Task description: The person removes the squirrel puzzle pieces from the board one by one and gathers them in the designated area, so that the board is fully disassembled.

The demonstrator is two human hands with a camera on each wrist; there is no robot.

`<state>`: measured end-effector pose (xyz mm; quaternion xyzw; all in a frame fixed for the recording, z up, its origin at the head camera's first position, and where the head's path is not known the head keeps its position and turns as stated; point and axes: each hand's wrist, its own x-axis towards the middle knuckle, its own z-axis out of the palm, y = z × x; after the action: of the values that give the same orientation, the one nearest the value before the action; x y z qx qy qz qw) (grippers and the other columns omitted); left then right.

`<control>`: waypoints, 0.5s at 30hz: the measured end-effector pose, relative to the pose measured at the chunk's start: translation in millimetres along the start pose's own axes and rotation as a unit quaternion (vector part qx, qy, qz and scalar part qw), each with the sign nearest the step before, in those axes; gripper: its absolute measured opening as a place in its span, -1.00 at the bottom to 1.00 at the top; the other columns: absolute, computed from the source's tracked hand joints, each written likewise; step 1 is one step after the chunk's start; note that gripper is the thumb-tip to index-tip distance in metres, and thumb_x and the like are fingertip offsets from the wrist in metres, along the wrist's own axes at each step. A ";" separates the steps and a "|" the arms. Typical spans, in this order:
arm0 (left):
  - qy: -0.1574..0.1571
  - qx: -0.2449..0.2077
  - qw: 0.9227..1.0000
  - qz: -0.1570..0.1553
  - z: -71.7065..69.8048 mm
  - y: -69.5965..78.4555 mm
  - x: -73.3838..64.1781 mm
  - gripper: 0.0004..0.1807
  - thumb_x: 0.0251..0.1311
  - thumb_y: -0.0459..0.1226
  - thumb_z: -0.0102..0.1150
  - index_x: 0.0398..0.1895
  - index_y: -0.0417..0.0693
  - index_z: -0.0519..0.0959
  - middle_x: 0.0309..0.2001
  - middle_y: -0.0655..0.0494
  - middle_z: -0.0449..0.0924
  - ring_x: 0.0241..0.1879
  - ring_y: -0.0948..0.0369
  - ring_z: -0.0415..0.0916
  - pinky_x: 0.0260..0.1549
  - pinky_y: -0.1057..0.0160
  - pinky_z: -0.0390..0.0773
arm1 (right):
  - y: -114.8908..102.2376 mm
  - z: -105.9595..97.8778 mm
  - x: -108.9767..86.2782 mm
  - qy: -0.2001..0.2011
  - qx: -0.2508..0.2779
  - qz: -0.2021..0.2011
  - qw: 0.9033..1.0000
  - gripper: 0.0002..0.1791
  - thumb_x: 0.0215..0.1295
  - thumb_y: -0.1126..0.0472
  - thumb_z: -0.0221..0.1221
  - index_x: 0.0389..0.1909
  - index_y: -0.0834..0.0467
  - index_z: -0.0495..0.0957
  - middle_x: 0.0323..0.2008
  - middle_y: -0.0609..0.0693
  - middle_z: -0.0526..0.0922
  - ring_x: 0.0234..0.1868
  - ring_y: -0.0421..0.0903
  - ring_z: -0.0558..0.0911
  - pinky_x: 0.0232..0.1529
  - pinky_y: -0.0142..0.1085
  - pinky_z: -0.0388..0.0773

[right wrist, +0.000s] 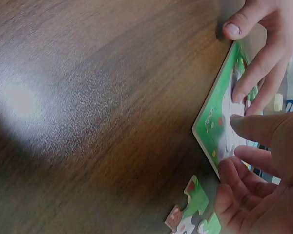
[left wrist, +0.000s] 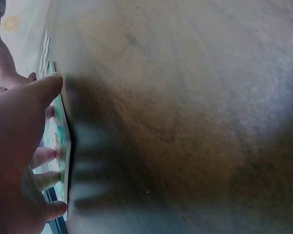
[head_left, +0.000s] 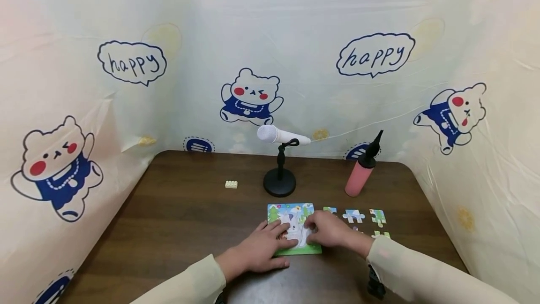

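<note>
A picture puzzle [head_left: 291, 208] with a green border and a white cartoon animal lies flat on the table. My left hand [head_left: 262, 247] rests on its left part, fingers spread across the picture and the thumb along the near edge. On the right side of the picture is my right hand [head_left: 331, 229]; its thumb [right wrist: 249, 126] and index fingertip are at the surface, a gap apart, with the other fingers curled. I cannot tell whether they pinch a piece there. Loose jigsaw pieces [head_left: 353, 215] lie right of the puzzle, some partly hidden by the right hand and forearm.
Behind the puzzle, a white microphone [head_left: 287, 136] sits on a black stand [head_left: 279, 183]. A pink hand pump [head_left: 360, 178] with a black nozzle stands at the back right. Left of the stand lies a small cream toy brick [head_left: 231, 184]. A printed curtain [head_left: 190, 50] surrounds the table.
</note>
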<state>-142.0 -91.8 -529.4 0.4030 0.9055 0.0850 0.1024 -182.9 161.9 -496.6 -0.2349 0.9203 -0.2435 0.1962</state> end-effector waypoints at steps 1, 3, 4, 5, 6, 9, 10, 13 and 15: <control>-0.002 0.000 1.000 0.001 0.5 -0.2 -0.2 -0.38 0.43 0.27 0.00 0.52 0.55 0.31 0.58 0.05 0.19 0.56 -0.06 0.13 0.37 -0.34 0.23 | -0.3 0.9 0.4 -0.001 0.001 0.007 1.000 -0.68 0.19 0.18 0.46 -0.04 0.16 0.74 -0.19 -0.05 0.69 -0.26 -0.14 0.53 -0.13 -0.14 0.59; -0.005 -0.001 1.000 0.000 1.2 -0.6 -0.3 -0.38 0.43 0.26 0.01 0.53 0.56 0.29 0.59 0.06 0.18 0.57 -0.05 0.11 0.35 -0.35 0.25 | -0.6 1.9 0.8 -0.003 0.005 0.015 1.000 -0.68 0.18 0.18 0.47 -0.04 0.16 0.75 -0.19 -0.04 0.69 -0.26 -0.12 0.53 -0.14 -0.14 0.59; -0.004 0.000 1.000 0.001 1.3 -0.6 -0.4 -0.38 0.43 0.26 0.01 0.53 0.56 0.29 0.59 0.06 0.19 0.57 -0.05 0.11 0.34 -0.35 0.26 | -0.7 2.2 0.7 -0.003 0.004 0.016 1.000 -0.68 0.18 0.18 0.47 -0.05 0.16 0.75 -0.19 -0.04 0.69 -0.27 -0.12 0.53 -0.15 -0.14 0.59; -0.003 0.001 1.000 0.002 1.2 -0.6 -0.5 -0.38 0.43 0.25 0.02 0.53 0.56 0.29 0.59 0.06 0.19 0.57 -0.05 0.11 0.34 -0.35 0.27 | -0.6 2.3 0.8 -0.004 0.003 0.016 1.000 -0.68 0.18 0.17 0.48 -0.05 0.15 0.75 -0.19 -0.04 0.69 -0.27 -0.12 0.53 -0.17 -0.15 0.58; -0.003 0.002 1.000 0.002 1.3 -0.6 -0.5 -0.38 0.43 0.25 0.02 0.53 0.56 0.29 0.59 0.07 0.19 0.57 -0.05 0.12 0.33 -0.35 0.28 | -0.2 2.4 0.8 -0.003 0.002 0.015 1.000 -0.68 0.17 0.17 0.48 -0.06 0.16 0.75 -0.20 -0.04 0.69 -0.28 -0.12 0.52 -0.18 -0.16 0.58; -0.003 0.003 1.000 0.002 2.0 -0.6 -0.4 -0.39 0.43 0.24 0.03 0.53 0.58 0.29 0.59 0.07 0.18 0.57 -0.06 0.12 0.33 -0.36 0.28 | 0.4 2.7 0.6 -0.004 0.003 0.010 1.000 -0.68 0.16 0.17 0.49 -0.07 0.16 0.75 -0.20 -0.03 0.69 -0.29 -0.12 0.52 -0.20 -0.17 0.57; -0.004 0.002 1.000 0.001 2.5 -0.8 -0.2 -0.39 0.44 0.24 0.02 0.53 0.58 0.28 0.60 0.07 0.17 0.57 -0.06 0.11 0.33 -0.36 0.28 | 0.6 2.8 0.5 -0.003 0.004 0.009 1.000 -0.68 0.16 0.17 0.49 -0.07 0.16 0.75 -0.20 -0.03 0.69 -0.29 -0.13 0.52 -0.19 -0.17 0.57; -0.007 0.003 1.000 -0.001 3.6 -1.2 0.1 -0.39 0.44 0.24 0.01 0.53 0.61 0.27 0.60 0.07 0.16 0.58 -0.06 0.10 0.33 -0.37 0.28 | 1.3 3.5 0.8 0.000 0.009 0.005 1.000 -0.68 0.15 0.18 0.50 -0.09 0.17 0.75 -0.21 -0.03 0.68 -0.29 -0.13 0.52 -0.19 -0.16 0.57; -0.007 0.005 1.000 -0.001 3.4 -1.5 0.6 -0.39 0.44 0.24 0.01 0.53 0.61 0.26 0.60 0.07 0.16 0.58 -0.06 0.10 0.32 -0.37 0.28 | 1.7 4.0 1.2 0.003 0.009 0.006 1.000 -0.69 0.14 0.18 0.50 -0.11 0.16 0.74 -0.23 -0.04 0.66 -0.29 -0.13 0.51 -0.20 -0.16 0.56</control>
<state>-142.6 -92.1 -533.1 0.4033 0.9055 0.0774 0.1066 -182.5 161.2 -501.0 -0.2269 0.9201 -0.2516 0.1967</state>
